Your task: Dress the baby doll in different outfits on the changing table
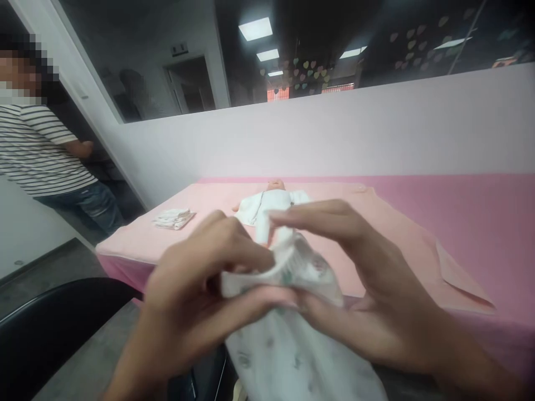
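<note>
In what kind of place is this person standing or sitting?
Perhaps a baby-care training room: what looks like a baby doll lies on a pink-covered table, with folded white cloths on it too.

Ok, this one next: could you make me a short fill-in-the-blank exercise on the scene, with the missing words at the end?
The left hand and right hand both touch a printed ____-coloured cloth.
In the view, the folded stack lies to the ____ of the doll.
The bystander's shirt is patterned with ____.
The chair at the lower left is ____.

Missing words: white; left; stripes; black.
</note>
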Motion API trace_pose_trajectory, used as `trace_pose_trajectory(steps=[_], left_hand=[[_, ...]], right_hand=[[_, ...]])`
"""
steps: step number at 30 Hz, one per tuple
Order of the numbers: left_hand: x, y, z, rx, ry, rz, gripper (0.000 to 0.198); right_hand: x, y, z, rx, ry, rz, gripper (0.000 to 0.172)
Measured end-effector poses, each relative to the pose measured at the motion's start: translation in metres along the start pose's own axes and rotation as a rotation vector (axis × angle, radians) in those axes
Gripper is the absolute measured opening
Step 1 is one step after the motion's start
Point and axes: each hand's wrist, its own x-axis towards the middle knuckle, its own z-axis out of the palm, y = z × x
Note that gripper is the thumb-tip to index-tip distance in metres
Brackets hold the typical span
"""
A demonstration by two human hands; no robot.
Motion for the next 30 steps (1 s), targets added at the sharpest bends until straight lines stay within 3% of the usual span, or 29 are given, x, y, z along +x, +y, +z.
trace_pose_trajectory(steps=[3, 8, 11, 17, 21, 24, 27, 30], left_hand=[[-0.008, 0.001, 0.020, -0.089, -0.040, -0.058, 0.016], [-0.024, -0.013, 0.047, -0.145, -0.128, -0.208, 0.015], [-0.036, -0.022, 0.056, -0.287, -0.217, -0.201, 0.024], [-0.042, -0.037, 0.057, -0.560, -0.358, -0.074, 0.035], [-0.040, -0.042, 0.046, -0.494, -0.488, -0.193, 0.025], [-0.037, -0.043, 0.042, -0.385, -0.503, -0.257, 0.021], [-0.029, -0.042, 0.044, -0.374, -0.485, -0.236, 0.019], [-0.019, -0.041, 0.048, -0.415, -0.460, -0.255, 0.019]], right_hand=[[-0.013, -0.003, -0.010, 0.038, -0.084, 0.073, 0.033], [-0.051, 0.006, -0.024, -0.018, -0.019, 0.260, 0.010], [-0.063, 0.009, -0.036, 0.109, -0.076, 0.334, 0.015], [-0.066, 0.020, -0.056, 0.369, -0.484, 0.364, 0.028], [-0.061, 0.036, -0.065, 0.442, -0.403, 0.365, 0.033], [-0.053, 0.047, -0.067, 0.291, -0.367, 0.377, 0.031], [-0.047, 0.053, -0.059, 0.247, -0.585, 0.372, 0.029], [-0.047, 0.058, -0.047, 0.414, -0.851, 0.351, 0.029]])
